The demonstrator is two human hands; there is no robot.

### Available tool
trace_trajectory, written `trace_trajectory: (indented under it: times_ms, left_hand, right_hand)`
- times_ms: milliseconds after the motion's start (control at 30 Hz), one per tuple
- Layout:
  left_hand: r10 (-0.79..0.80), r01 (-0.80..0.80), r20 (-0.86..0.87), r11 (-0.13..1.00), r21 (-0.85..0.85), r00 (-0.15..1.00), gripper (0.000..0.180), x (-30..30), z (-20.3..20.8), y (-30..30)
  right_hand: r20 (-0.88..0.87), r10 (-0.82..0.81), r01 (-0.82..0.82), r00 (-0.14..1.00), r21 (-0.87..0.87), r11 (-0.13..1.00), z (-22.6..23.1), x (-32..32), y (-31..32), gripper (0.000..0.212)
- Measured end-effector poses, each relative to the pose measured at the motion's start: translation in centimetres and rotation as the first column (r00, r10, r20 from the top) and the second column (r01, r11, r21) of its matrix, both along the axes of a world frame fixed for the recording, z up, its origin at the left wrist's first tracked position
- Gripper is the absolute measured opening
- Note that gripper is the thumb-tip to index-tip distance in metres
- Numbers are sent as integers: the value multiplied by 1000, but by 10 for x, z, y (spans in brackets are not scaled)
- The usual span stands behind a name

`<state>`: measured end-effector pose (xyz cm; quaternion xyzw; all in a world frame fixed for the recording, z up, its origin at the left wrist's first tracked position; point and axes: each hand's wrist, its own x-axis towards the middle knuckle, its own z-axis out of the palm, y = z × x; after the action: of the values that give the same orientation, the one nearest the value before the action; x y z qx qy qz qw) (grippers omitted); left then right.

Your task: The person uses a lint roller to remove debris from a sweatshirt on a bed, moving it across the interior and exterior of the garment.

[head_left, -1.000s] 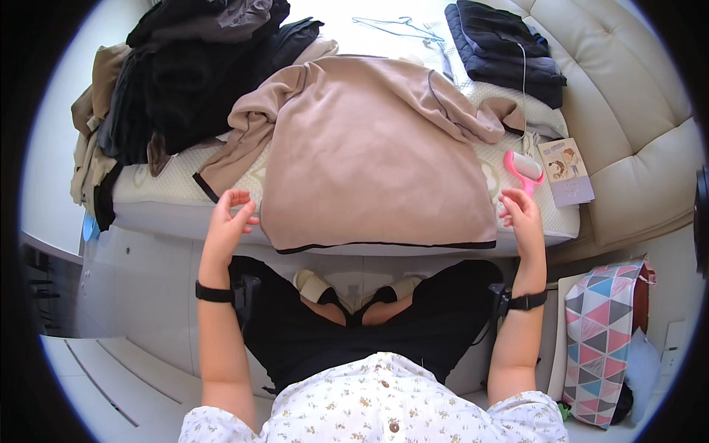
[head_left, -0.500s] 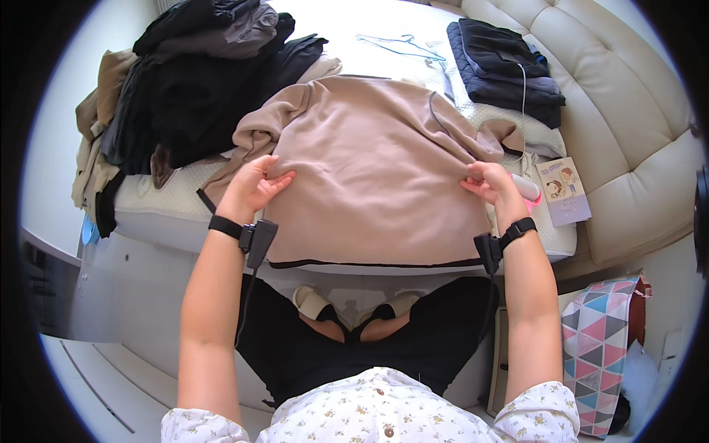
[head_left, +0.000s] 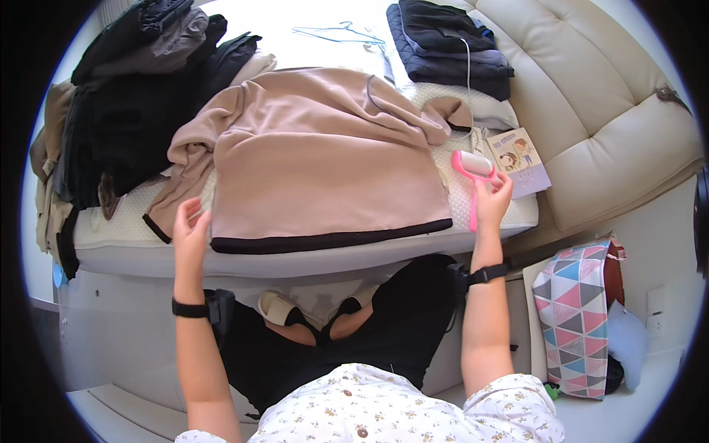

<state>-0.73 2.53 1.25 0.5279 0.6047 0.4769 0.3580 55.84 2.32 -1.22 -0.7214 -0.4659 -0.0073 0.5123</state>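
Beige pullover spread out in mid-frame, with the right hand at the pink lint roller.
The pullover lies flattened on the mattress, its black-edged hem fairly straight along the near side; both sleeves reach outward, not folded in, and creases cross its upper part. A neatly folded stack of dark clothes sits at upper right, against a loose heap of dark garments at upper left. The left hand hovers just beside the pullover's lower-left corner, its grip empty, fingers apart. The right hand's fingers meet the roller's handle; whether that grip is closed around it cannot be told.
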Motion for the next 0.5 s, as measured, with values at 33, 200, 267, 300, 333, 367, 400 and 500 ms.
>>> trace_trajectory:
  times_ms: [33, 200, 267, 300, 333, 367, 400, 500]
  left_hand:
    - [58, -55, 46, 997, -51, 997, 42, -6, -8, -8]
    - [88, -88, -3, 995, 36, 996, 36, -8, -38, -16]
    - [72, -65, -109, 996, 64, 991, 37, -2, -41, -13]
    - [67, -48, -217, 995, 89, 974, 37, 0, -42, -11]
    - [63, -43, -213, 994, 97, 975, 37, 2, -42, -9]
    - [49, -31, -235, 996, 79, 971, 39, 2, -42, -10]
    - [45, -32, -261, 998, 53, 964, 40, -2, -43, -14]
    - [78, -73, -181, 997, 35, 980, 39, -18, -44, -22]
  right_hand:
    - [-81, -168, 166, 983, -29, 986, -10, -3, -8, 59]
    - [271, -266, 295, 925, -69, 953, -51, 0, -17, 48]
    - [27, -209, 211, 977, -138, 968, -53, 16, -14, 38]
    - [29, -214, 216, 976, -130, 968, -53, 25, -16, 38]
    - [-236, -142, 133, 961, -54, 990, -52, 34, -21, 32]
    - [-479, -35, 62, 877, 40, 997, -53, 37, -24, 27]
    - [-560, 65, -1, 826, 115, 993, -44, 26, -30, 25]
    - [-622, 308, -113, 720, 333, 936, -13, -20, -36, 27]
